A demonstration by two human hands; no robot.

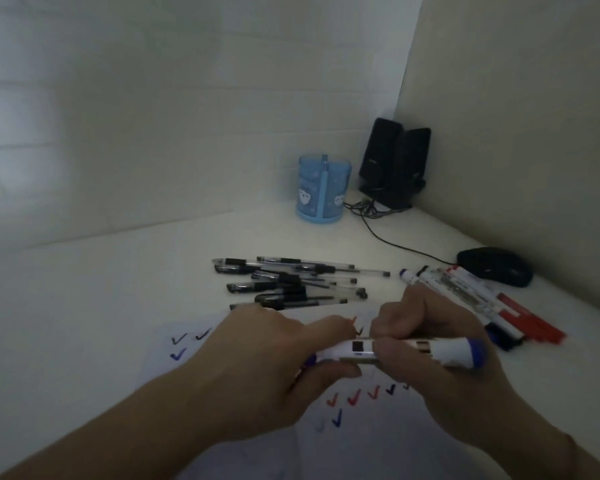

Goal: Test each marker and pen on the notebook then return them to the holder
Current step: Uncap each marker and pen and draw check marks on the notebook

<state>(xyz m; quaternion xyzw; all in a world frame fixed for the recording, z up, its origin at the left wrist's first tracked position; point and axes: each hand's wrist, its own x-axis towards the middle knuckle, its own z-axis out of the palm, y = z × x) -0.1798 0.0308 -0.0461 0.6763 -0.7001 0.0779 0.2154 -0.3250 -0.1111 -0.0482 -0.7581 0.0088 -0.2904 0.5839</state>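
Both hands meet over the notebook page (pixel 243 344), holding one white marker (pixel 395 349) level between them. The left hand (pixel 274 362) has its grip clamped on the marker's left end, fingers curled under and thumb on top, where a bit of blue shows at the fist. The right hand (pixel 440 348) pinches the barrel just right of the middle, so the blue-ended right tip (pixel 473 353) sticks out past its knuckles. The marker hangs just above the page, which carries black, blue and red tick marks (pixel 354 398). Beyond the hands, a loose pile of clear pens (pixel 291 282) with black caps lies on the white table (pixel 84 306). To the right lie more markers (pixel 465 296), red and blue capped. The blue holder (pixel 323 188) stands well back near the corner, beside two black speakers (pixel 395 161). A black mouse (pixel 496 270) sits by the right wall.
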